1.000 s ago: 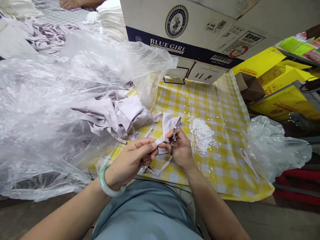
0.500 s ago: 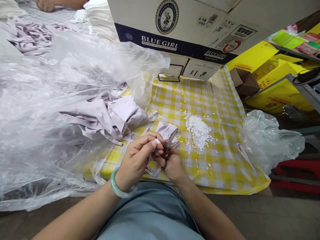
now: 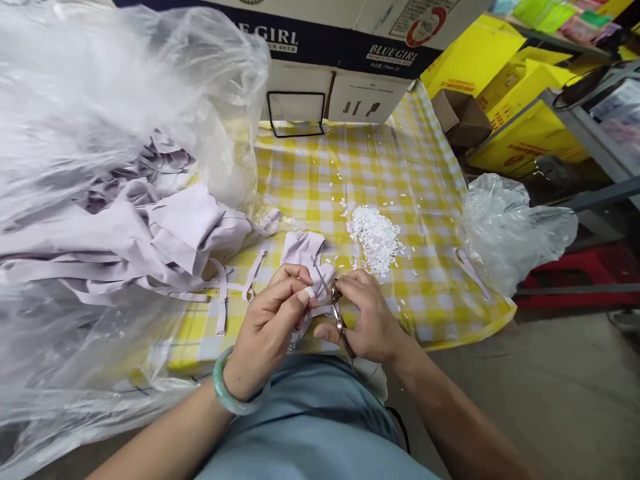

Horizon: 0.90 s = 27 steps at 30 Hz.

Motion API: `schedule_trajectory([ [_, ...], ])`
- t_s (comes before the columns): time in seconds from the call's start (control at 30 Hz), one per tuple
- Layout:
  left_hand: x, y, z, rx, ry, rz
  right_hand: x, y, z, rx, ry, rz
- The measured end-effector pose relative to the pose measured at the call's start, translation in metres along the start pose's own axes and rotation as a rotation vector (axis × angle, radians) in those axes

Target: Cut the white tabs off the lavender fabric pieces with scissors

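Fingers (image 3: 289,309) of your left hand (image 3: 265,327) pinch lilac fabric (image 3: 303,248); your right hand (image 3: 371,323) holds scissors (image 3: 339,321).
The fabric extends over the checked surface (image 3: 435,280), between the lilac heap (image 3: 190,223) and the white clippings (image 3: 375,239).

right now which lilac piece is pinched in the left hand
The small piece by the scissors: its end is between the left hand's finger and thumb. The pile lies left, untouched; the thin strip lies alone, far right.
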State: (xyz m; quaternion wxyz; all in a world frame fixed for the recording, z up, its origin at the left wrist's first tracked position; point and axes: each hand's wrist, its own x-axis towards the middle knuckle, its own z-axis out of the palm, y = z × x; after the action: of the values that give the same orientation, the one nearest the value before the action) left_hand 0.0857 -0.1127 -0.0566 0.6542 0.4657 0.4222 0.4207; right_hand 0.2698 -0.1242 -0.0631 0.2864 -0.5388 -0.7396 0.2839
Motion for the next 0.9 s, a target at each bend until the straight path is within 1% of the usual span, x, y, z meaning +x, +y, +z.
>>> schedule_trajectory([
  [0.13, 0.001, -0.003, 0.004, 0.052, -0.057, 0.013, -0.005, 0.004, -0.003, -0.039, -0.015, -0.022],
  [0.27, 0.002, -0.004, 0.007, 0.099, -0.076, 0.002, -0.008, 0.006, -0.008, -0.035, -0.066, 0.01],
  [0.37, 0.002, -0.003, 0.009, 0.125, -0.095, 0.015, -0.009, 0.007, -0.011, -0.026, -0.085, 0.003],
  [0.47, 0.003, -0.004, 0.01, 0.135, -0.126, 0.053, -0.008, 0.008, -0.012, -0.021, -0.082, -0.017],
  [0.77, 0.003, -0.008, 0.01, 0.14, -0.154, 0.05, -0.009, 0.009, -0.014, -0.028, -0.077, -0.036],
  [0.9, 0.003, -0.01, 0.011, 0.138, -0.165, 0.072, -0.009, 0.01, -0.014, -0.025, -0.07, -0.036],
])
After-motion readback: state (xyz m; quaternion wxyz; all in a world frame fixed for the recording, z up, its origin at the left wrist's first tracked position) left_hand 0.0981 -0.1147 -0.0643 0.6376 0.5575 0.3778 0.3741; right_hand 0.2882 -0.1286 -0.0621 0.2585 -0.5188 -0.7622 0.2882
